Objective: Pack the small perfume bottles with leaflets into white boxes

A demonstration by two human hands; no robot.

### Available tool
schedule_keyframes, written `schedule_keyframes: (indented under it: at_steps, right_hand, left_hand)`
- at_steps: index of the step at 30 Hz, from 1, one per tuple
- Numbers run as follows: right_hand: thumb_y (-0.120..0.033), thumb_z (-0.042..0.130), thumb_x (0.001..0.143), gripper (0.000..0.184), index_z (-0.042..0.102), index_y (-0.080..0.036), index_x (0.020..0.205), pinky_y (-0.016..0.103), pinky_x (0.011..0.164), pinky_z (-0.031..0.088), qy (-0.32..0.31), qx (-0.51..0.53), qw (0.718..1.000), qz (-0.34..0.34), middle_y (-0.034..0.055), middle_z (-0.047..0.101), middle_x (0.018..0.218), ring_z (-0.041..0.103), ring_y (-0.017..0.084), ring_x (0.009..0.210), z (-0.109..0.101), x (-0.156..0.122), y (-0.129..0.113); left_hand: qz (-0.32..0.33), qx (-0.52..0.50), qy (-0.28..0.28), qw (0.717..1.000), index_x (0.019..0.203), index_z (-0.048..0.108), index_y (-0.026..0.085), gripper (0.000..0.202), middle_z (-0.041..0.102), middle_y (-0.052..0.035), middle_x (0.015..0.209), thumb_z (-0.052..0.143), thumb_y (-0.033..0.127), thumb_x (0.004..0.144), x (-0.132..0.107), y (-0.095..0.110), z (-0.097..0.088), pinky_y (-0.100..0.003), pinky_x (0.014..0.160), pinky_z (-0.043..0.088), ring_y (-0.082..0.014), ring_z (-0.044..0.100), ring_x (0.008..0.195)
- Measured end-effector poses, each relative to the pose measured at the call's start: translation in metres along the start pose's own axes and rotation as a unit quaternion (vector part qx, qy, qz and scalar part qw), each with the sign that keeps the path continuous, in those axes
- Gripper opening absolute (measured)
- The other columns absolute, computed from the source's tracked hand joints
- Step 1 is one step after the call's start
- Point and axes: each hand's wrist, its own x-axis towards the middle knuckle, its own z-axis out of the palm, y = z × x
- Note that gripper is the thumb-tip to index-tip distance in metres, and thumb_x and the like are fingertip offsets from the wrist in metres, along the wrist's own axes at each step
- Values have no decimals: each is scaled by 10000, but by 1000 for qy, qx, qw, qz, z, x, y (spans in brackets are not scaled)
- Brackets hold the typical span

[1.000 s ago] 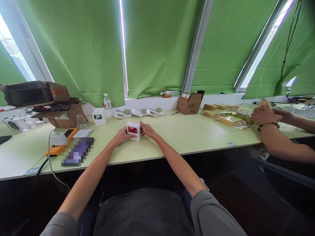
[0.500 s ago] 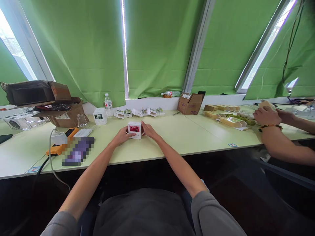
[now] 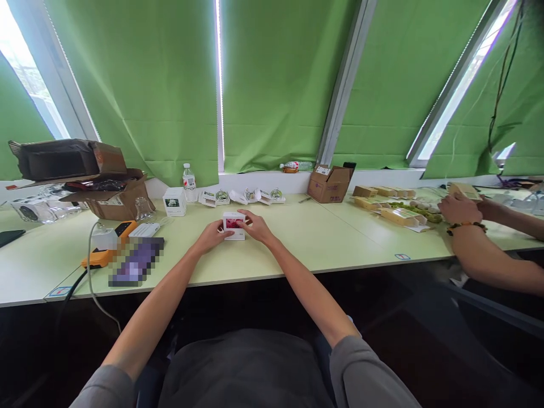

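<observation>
A small white box (image 3: 233, 225) with a red picture on its front stands on the pale green table (image 3: 306, 238). My left hand (image 3: 211, 235) grips its left side with curled fingers. My right hand (image 3: 254, 226) wraps over its top and right side, the fingers lying across the front. Both hands hold the box between them, resting on the table.
A second small white box (image 3: 174, 202) and a water bottle (image 3: 187, 180) stand behind, with several small packets (image 3: 244, 195). Open cardboard boxes (image 3: 108, 195) sit at left, another (image 3: 330, 183) at back right. Devices and a cable (image 3: 123, 249) lie left. Another person's hands (image 3: 461, 208) work among tan boxes (image 3: 395, 214).
My right hand has moved from the box's right side over its top and front. The view has shifted slightly; the box stays in place.
</observation>
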Motion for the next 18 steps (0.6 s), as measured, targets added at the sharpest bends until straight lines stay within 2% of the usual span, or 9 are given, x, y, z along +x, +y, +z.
schedule_keyframes:
  at_steps: [3, 6, 10, 14, 16, 18]
  right_hand:
    - [-396, 665, 825, 555, 524, -284, 1350, 309, 770, 536, -8, -18, 1000, -9, 26, 706, 1056, 659, 168, 799, -1, 0, 1]
    - [-379, 692, 803, 607, 494, -297, 1371, 299, 752, 528, -19, -35, 999, -19, 3, 720, 956, 660, 168, 790, -2, 1, 3]
    - [-383, 723, 770, 686, 450, -309, 1395, 280, 722, 513, -28, -65, 997, -17, -10, 717, 891, 662, 174, 783, -2, 0, 5]
    - [-410, 721, 771, 719, 413, -328, 1416, 279, 742, 496, -33, -92, 995, -19, -9, 715, 903, 664, 177, 783, -3, 0, 5]
    - [-426, 717, 774, 725, 405, -332, 1421, 282, 758, 487, -31, -112, 993, -17, -6, 714, 911, 664, 182, 794, -2, -1, 5]
    - [-436, 713, 779, 720, 403, -333, 1422, 280, 763, 479, -31, -132, 991, -9, -4, 714, 920, 664, 188, 810, -2, -1, 5]
  left_hand:
    - [-17, 55, 4, 998, 1112, 632, 145, 521, 693, -105, 994, 601, 543, 777, 1, -5, 1, -353, 776, 471, -248, 617, 870]
    - [-15, 127, -11, 992, 1116, 612, 138, 536, 667, -137, 1059, 530, 577, 819, 3, -14, 3, -361, 807, 456, -276, 615, 942]
    - [-8, 246, -66, 967, 1254, 517, 126, 606, 565, -186, 1292, 447, 585, 865, -4, -27, 9, -382, 982, 385, -311, 503, 1230]
    - [-17, 276, -74, 958, 1318, 463, 95, 710, 439, -224, 1438, 343, 647, 887, -31, -29, 15, -468, 1091, 263, -349, 359, 1368]
    - [-29, 308, -85, 947, 1421, 369, 105, 786, 308, -199, 1533, 249, 680, 898, -50, -26, 16, -495, 1130, 191, -342, 251, 1430]
    - [-32, 323, -89, 942, 1463, 327, 121, 816, 258, -170, 1559, 208, 696, 896, -68, -21, 15, -497, 1145, 166, -331, 199, 1452]
